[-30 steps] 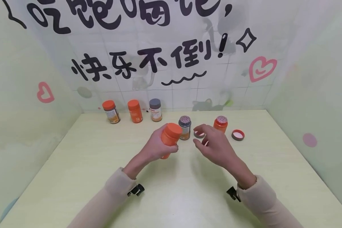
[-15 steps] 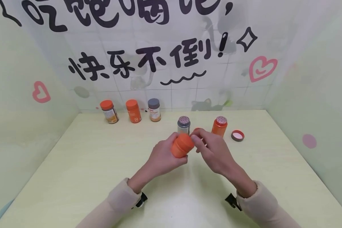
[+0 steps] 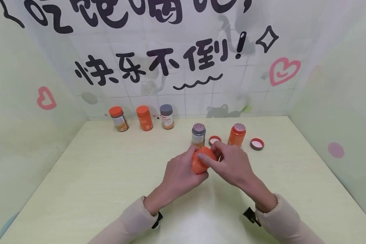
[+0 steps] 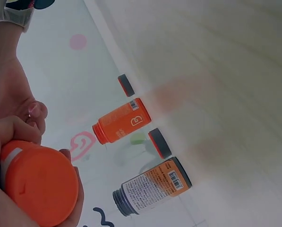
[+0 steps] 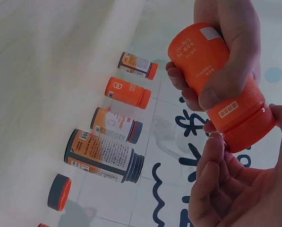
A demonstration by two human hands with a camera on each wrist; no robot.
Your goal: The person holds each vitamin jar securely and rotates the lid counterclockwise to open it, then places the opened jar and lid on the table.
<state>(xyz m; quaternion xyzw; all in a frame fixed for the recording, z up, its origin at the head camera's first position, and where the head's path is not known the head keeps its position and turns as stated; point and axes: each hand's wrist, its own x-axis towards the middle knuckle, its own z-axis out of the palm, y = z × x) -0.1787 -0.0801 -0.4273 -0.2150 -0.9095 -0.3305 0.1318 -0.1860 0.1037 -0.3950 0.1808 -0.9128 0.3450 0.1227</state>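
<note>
My left hand (image 3: 183, 169) grips the body of an orange bottle (image 5: 197, 59), held tilted above the table with its cap end toward my right hand (image 3: 235, 166). Thumb and fingers of the right hand pinch the bottle's orange cap (image 5: 249, 130), which is still seated on the neck. In the left wrist view the round base of the orange bottle (image 4: 42, 184) faces the camera. Just beyond the hands stand a grey bottle (image 3: 198, 135) and another orange bottle (image 3: 237, 135), both uncapped with patterned seals over their mouths. Two grey-and-red caps (image 3: 215, 139) (image 3: 257, 144) lie liner-up beside them.
Along the back left stand three capped bottles: one with a red-orange cap (image 3: 119, 119), an all-orange one (image 3: 144, 118) and one with a grey cap (image 3: 167, 117). A wall with black lettering (image 3: 163, 61) rises behind the pale table (image 3: 103, 176), with side walls left and right.
The left hand has brought the orange bottle rightward and tipped it toward the right hand. The right hand, earlier apart from it, has taken hold of its cap.
</note>
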